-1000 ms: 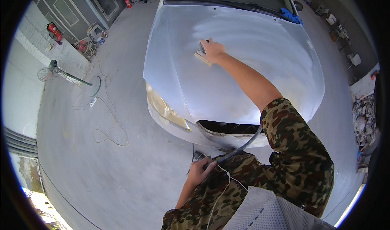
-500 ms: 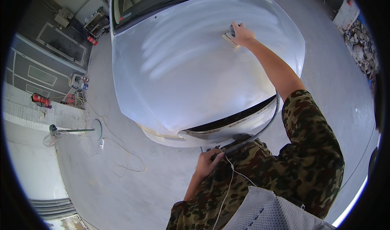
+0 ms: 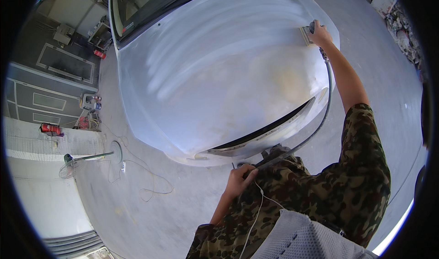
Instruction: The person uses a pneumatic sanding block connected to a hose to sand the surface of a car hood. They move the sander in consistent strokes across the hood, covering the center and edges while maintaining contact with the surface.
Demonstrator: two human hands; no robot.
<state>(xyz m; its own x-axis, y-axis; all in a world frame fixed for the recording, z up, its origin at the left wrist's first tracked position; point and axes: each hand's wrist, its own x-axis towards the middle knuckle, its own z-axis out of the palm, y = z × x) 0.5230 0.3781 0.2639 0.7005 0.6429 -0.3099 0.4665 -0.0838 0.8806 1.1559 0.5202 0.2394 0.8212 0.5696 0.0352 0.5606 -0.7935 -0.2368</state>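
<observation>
A car hood (image 3: 219,76) in pale grey, with curved whitish sanding streaks and a yellowish patch toward the front right, fills the upper middle. My right hand (image 3: 321,34) wraps around the top of a power sander (image 3: 305,36), whose flat rectangular pad rests on the hood near its right edge. From the sander a dark hose (image 3: 329,94) runs down past the front of the car toward my body. My left hand (image 3: 241,179) is closed around that hose at waist height, in front of my camouflage shirt. A thin white cord (image 3: 261,199) hangs beside it.
On the left, a stand fan (image 3: 116,152) lies near the wall with loose cable on the floor (image 3: 146,204). A red fire extinguisher (image 3: 51,129) and several containers (image 3: 90,102) are there too. Crumpled material (image 3: 402,35) is piled at the far right.
My right hand has slid the sander rightward across the hood to near its right edge, drawing the hose along. My left hand stays closed on the hose. The whole view has shifted slightly.
</observation>
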